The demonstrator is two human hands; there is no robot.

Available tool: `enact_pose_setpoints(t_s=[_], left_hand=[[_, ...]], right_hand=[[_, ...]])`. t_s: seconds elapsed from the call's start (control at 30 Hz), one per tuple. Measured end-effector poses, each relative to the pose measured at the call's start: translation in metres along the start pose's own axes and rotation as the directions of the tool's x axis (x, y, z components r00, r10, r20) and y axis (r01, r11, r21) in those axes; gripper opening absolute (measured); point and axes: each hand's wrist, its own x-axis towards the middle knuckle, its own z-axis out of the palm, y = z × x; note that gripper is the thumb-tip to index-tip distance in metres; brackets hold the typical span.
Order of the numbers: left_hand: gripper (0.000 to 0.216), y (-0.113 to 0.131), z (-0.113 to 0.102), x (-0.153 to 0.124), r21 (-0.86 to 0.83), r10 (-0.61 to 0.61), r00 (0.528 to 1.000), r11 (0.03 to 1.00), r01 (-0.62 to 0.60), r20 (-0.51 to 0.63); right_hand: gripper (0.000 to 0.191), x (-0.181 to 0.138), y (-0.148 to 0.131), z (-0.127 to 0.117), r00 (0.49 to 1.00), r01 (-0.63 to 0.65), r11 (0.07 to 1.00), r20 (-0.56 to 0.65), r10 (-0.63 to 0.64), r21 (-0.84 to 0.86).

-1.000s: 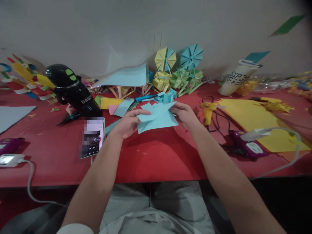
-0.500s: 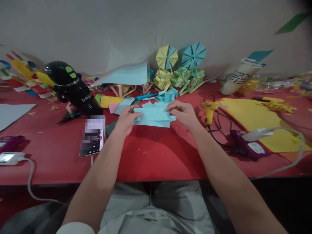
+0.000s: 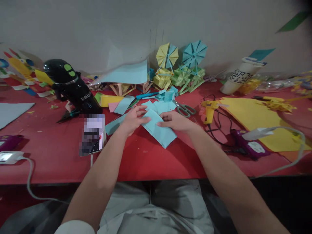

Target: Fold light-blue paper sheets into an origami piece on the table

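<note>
While the left hand (image 3: 133, 119) and right hand (image 3: 175, 121) pressed uncurled fingers, gripping nothing, onto the folded light-blue paper sheet (image 3: 161, 132) lying left of the yellow glue gun (image 3: 209, 110), firm, even pressure along the crease seemed wise.

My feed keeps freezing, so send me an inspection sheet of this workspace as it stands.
Surface: red table, strewn with paper scraps.
Job's things: folded light-blue paper, flat on the table.
Clutter: scissors, yellow glue gun, phone, black object, paper pinwheels, yellow sheet.
Hands: left hand and right hand both on the paper; left's grip unclear.
Cables: black cord by the glue gun; white cable over the front edge.
Surroundings: grey wall behind.
</note>
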Motion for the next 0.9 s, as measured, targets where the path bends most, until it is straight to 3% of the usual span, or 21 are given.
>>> enact_pose_setpoints(t_s=[0.1,0.2,0.33,0.53,0.73,0.9], left_hand=[[0.052,-0.005,0.004,0.004,-0.049,-0.047,0.987,0.998,0.040,-0.156],[0.048,-0.007,0.007,0.006,-0.045,0.004,0.977,0.999,-0.013,-0.214],[0.048,-0.006,0.010,0.004,0.034,0.042,0.981,0.999,-0.037,-0.188],[0.049,-0.002,0.013,0.000,-0.042,-0.015,0.994,0.999,0.010,-0.112],[0.041,-0.004,0.016,0.000,-0.069,-0.037,0.990,0.997,0.027,-0.137],[0.040,-0.008,0.016,0.001,-0.013,0.052,0.980,0.998,-0.056,-0.192]], right_hand=[[0.034,0.006,0.006,0.007,0.989,0.065,0.997,-0.136,-0.057,0.051],[0.041,0.009,0.007,0.012,0.984,0.056,0.992,-0.174,-0.035,0.115],[0.045,0.007,0.004,0.015,0.992,0.039,0.989,-0.124,-0.022,0.142],[0.036,0.010,0.006,0.011,0.979,0.046,0.964,-0.202,0.008,0.264],[0.035,0.011,0.009,0.011,0.966,0.079,0.972,-0.256,-0.021,0.220],[0.037,0.009,0.006,0.014,0.964,0.097,0.977,-0.262,-0.044,0.192]])
